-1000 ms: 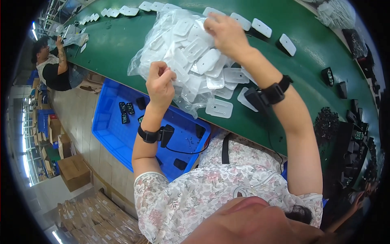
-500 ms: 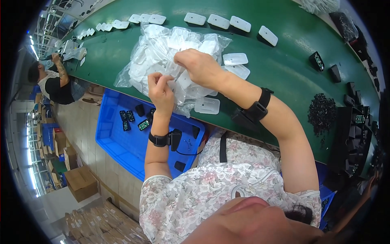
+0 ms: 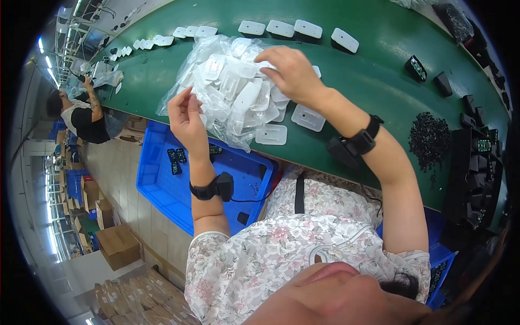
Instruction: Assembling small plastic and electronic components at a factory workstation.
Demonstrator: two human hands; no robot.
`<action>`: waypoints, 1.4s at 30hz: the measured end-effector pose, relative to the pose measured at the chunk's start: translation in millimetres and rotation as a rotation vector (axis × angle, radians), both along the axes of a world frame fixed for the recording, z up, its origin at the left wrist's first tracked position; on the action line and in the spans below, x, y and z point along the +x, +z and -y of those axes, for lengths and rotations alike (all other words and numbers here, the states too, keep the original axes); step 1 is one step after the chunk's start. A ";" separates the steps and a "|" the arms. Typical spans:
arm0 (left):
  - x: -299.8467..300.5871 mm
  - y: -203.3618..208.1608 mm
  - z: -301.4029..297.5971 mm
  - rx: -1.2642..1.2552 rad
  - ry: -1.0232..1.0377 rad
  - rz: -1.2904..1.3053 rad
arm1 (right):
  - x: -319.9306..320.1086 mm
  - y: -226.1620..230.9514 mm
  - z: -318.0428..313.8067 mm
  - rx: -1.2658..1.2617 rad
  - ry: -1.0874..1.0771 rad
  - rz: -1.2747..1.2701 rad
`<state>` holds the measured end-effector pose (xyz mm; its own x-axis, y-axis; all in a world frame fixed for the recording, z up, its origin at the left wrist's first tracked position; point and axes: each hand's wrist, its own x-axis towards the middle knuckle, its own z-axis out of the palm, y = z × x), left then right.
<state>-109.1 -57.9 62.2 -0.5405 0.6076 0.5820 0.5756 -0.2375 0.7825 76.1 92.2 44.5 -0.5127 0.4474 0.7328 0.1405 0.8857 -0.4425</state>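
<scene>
A clear plastic bag (image 3: 179, 81) full of white plastic covers (image 3: 246, 97) lies on the green table, its mouth spread apart so the covers show. At the bag's left side my left hand (image 3: 187, 116) is closed, thumb and fingers pinching the film. My right hand (image 3: 295, 76) reaches over the far right side of the pile, fingers curled on the bag's edge; its fingertips partly hide what is there. Loose white covers, including a flat one (image 3: 271, 134) and another (image 3: 309, 117), lie beside the bag at the near right.
A row of black housings with white covers (image 3: 280, 28) runs along the far side. To the right are an open black housing (image 3: 416, 69), a heap of small black parts (image 3: 429, 135) and a black tray (image 3: 460, 179). A blue bin (image 3: 157, 179) stands below the table edge. Another person (image 3: 89, 116) works at far left.
My hands have moved apart, the left one leftward and the right one rightward and away. The bag has been pulled wider, baring more white covers.
</scene>
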 end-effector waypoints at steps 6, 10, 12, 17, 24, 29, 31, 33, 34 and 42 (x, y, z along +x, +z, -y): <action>80.9 24.7 -20.2 -0.041 -0.571 0.349 | 73.9 28.8 16.4 -0.415 0.025 -0.017; 128.7 19.3 -45.3 -0.111 -0.847 0.493 | 112.6 37.1 53.9 -0.730 0.121 -0.099; 144.5 14.7 -51.5 -0.130 -0.927 0.538 | 126.6 31.3 65.9 -0.912 0.142 -0.212; 169.2 0.8 -59.5 -0.228 -1.061 0.593 | 155.9 23.1 76.0 -1.047 0.090 -0.313; 100.4 -17.8 -60.4 -0.398 -0.656 -0.507 | 202.1 10.9 56.3 -0.999 -0.111 -0.570; 94.8 -31.1 -50.7 -0.484 -0.656 -0.930 | 207.3 2.4 41.9 -1.086 -0.111 -0.490; 93.4 -34.9 -57.9 -0.467 -0.647 -0.986 | 199.1 -1.1 40.5 -1.087 -0.098 -0.486; 96.4 -38.8 -65.4 -0.441 -0.644 -1.041 | 196.4 -3.3 39.4 -1.092 -0.045 -0.524; 99.1 -40.7 -68.7 -0.431 -0.631 -0.995 | 196.5 -2.5 38.6 -1.128 -0.032 -0.523; 152.3 -59.7 -99.7 -0.200 -0.555 -1.065 | 197.5 0.4 35.3 -1.187 -0.069 -0.486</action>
<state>43.2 41.8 2.5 0.5127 0.7343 0.4449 0.8106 -0.5848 0.0313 273.6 56.9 44.9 -0.2562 0.9663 -0.0268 -0.2276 -0.0872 -0.9698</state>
